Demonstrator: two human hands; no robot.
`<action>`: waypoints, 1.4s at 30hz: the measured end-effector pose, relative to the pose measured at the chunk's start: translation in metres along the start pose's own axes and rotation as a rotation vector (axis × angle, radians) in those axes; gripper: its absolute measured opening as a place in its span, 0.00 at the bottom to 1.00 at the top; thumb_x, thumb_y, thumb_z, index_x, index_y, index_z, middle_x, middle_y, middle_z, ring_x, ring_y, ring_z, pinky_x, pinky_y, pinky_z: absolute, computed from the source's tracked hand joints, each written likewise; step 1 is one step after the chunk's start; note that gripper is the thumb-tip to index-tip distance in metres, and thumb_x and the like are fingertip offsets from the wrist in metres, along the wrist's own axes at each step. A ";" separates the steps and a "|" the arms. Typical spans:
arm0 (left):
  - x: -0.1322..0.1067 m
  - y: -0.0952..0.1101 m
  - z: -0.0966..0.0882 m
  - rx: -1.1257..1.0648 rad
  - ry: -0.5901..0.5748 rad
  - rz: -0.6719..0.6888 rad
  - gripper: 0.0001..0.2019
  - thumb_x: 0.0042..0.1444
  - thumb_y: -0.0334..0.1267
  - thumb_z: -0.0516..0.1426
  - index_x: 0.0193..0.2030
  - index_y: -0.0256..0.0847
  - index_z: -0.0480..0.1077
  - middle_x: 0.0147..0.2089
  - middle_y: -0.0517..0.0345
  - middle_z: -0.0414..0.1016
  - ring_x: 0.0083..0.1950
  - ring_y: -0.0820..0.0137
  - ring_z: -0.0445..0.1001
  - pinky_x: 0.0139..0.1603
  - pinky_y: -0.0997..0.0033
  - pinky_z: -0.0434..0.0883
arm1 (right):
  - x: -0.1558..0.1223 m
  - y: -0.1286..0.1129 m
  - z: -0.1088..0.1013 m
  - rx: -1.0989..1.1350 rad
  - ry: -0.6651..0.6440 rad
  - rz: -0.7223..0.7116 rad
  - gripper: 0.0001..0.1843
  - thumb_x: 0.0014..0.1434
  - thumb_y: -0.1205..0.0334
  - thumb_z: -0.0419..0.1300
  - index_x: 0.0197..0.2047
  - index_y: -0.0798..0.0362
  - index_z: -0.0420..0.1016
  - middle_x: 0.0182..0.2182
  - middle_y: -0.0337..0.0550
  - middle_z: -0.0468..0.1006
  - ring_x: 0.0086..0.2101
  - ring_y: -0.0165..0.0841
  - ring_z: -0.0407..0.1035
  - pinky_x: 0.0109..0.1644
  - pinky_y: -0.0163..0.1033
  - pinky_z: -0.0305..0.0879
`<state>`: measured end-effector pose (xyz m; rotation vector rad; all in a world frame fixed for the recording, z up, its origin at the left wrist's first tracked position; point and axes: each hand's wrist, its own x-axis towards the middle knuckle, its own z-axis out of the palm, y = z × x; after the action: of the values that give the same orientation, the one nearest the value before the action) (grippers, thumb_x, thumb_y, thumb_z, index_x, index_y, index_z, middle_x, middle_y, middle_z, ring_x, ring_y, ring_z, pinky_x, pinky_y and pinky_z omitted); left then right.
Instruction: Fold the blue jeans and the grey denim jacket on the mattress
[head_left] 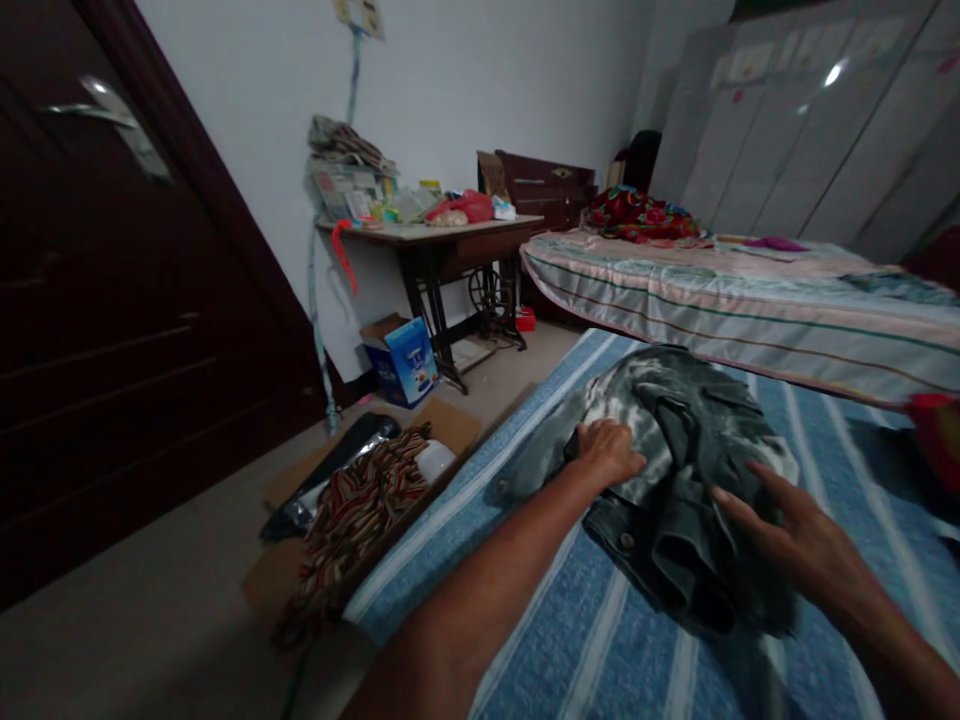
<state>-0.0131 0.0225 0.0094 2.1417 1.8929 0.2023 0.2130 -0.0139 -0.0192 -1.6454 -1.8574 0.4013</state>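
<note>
A crumpled dark grey denim jacket with pale, washed-out patches lies bunched on the blue striped bed cover. A metal button and what looks like an open cuff show along its near edge. My left hand is on the jacket's left part, fingers curled into the cloth. On the right side, my right hand has its thumb and forefinger spread against the fabric. The rest of its fingers are partly hidden, and the jacket's lower right edge is blurred.
Left of the bed, a cardboard box holds striped cloth. Behind it stand a blue carton and a cluttered sewing-machine table. Another bed lies beyond. A red and dark item rests at the right edge.
</note>
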 end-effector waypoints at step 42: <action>-0.028 -0.011 0.050 -0.247 0.156 0.137 0.16 0.61 0.43 0.49 0.52 0.42 0.68 0.55 0.51 0.74 0.58 0.63 0.69 0.63 0.55 0.58 | 0.012 -0.011 -0.114 -0.012 -0.158 -0.090 0.10 0.42 0.66 0.51 0.28 0.52 0.72 0.21 0.35 0.71 0.25 0.31 0.66 0.29 0.33 0.56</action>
<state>-0.0133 -0.0095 -0.0399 2.1380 1.6955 0.6142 0.2749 -0.0243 0.0775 -1.5703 -2.0451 0.4941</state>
